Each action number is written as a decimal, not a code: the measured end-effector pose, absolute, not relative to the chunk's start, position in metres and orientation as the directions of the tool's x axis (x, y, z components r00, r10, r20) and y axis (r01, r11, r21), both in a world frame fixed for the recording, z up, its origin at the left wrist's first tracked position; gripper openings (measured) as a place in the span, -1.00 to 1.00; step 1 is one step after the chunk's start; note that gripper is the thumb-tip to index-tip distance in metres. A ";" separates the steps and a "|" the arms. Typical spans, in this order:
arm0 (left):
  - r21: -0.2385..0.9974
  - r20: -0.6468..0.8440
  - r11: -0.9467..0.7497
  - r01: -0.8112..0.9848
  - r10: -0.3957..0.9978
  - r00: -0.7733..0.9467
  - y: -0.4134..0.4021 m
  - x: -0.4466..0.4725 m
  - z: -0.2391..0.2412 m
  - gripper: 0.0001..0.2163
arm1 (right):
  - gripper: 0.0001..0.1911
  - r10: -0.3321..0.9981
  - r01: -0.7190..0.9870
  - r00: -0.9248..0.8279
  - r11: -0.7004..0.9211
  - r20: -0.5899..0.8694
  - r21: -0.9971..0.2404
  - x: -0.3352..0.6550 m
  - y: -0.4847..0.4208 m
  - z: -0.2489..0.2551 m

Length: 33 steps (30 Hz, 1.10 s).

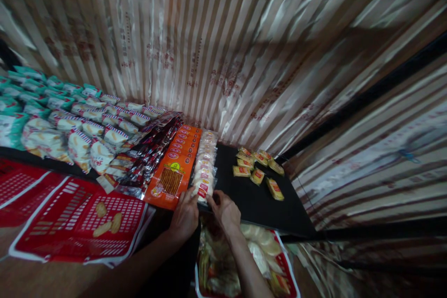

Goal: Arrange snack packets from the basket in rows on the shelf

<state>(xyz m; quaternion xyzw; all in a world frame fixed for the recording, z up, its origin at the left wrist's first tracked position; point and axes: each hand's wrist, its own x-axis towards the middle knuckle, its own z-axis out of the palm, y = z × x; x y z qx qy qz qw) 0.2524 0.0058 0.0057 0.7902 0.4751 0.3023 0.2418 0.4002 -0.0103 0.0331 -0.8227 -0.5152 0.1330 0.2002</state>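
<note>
Both my hands rest at the front edge of a black shelf (258, 200). My left hand (185, 216) and my right hand (225, 209) pinch the nearest packet in a row of clear snack packets (205, 167) with red labels, one hand on each side of it. Left of that row lies a row of orange snack packs (176, 167). Several small yellow packets (256, 165) lie loose on the shelf to the right, apart from my hands.
Dark foil packets (150, 153), white striped bags (87, 135) and teal bags (31, 88) fill the shelf further left. Red flattened cartons (80, 219) lie at front left. A red basket (289, 270) of packets sits below my arms. A striped curtain (216, 42) hangs behind.
</note>
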 end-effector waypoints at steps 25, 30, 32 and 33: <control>0.620 0.140 -0.360 0.697 0.925 0.354 0.015 0.277 0.011 -0.58 | -0.72 0.885 0.709 0.466 -0.364 0.014 -0.604 0.396 0.019 0.015; 0.585 0.163 -0.392 0.710 0.914 0.371 0.020 0.277 0.016 -0.61 | -0.72 0.863 0.685 0.505 -0.416 -0.023 -0.598 0.396 0.022 0.018; 0.595 0.170 -0.386 0.705 0.918 0.358 0.021 0.277 0.014 -0.60 | -0.69 0.861 0.668 0.508 -0.418 -0.034 -0.615 0.397 0.023 0.017; 0.601 0.179 -0.388 0.698 0.917 0.355 0.020 0.277 0.013 -0.59 | -0.68 0.860 0.657 0.509 -0.415 -0.036 -0.630 0.397 0.023 0.016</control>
